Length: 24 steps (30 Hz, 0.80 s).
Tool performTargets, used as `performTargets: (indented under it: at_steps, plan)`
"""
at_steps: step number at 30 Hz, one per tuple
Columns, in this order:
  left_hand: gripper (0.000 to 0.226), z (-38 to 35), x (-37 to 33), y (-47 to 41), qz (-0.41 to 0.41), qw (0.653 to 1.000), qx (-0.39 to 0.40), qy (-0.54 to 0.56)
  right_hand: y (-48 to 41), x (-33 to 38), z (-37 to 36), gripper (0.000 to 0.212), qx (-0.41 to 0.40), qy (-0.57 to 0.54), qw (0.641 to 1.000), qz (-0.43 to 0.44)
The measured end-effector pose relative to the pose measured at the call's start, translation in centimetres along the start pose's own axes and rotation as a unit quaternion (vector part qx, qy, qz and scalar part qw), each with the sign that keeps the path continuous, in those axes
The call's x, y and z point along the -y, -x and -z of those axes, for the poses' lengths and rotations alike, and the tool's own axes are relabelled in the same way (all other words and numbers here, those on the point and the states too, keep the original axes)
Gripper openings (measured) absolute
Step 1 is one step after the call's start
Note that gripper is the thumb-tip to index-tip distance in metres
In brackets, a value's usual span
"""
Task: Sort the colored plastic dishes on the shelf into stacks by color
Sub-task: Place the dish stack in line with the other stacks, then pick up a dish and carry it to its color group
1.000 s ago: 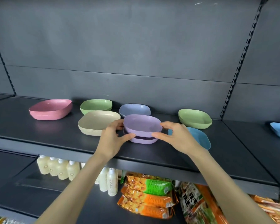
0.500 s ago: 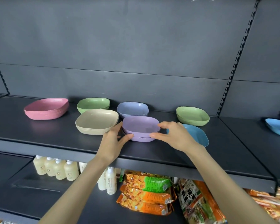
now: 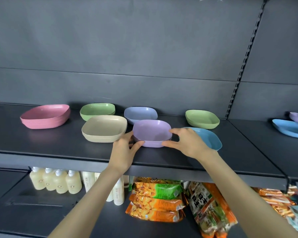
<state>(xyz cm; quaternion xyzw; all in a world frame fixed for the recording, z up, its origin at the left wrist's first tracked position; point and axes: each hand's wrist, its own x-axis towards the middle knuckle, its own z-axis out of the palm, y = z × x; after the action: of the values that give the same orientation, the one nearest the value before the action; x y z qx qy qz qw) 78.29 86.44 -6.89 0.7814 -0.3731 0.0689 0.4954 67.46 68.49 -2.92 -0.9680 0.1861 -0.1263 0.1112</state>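
The fingers (image 3: 127,136) of my left hand (image 3: 123,152) and right hand (image 3: 189,143) curl round both sides of the purple stack (image 3: 152,130), thumbs low, I think to line its dishes up neatly. It sits near the front of the shelf (image 3: 58,148), between the beige stack (image 3: 104,127) and a blue dish (image 3: 212,140)

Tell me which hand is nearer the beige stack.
Left. The left hand pinches the purple stack on its left edge, beside the beige stack; the right hand pinches the opposite edge, by the blue dish.
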Motion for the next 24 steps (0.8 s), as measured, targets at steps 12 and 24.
performTargets:
  at_steps: [12, 24]
  plan:
    - [0.044, 2.1, -3.9, -1.4, -0.098, 0.965, 0.041, -0.239, 1.1, -1.0, 5.0, 0.043, -0.001, 0.008, 1.0, 0.014]
    - [0.066, -2.1, -18.7, -7.0, -0.27, 0.903, 0.135, -0.305, 8.2, -9.1, 17.3, 0.061, -0.122, 0.091, 0.985, -0.082]
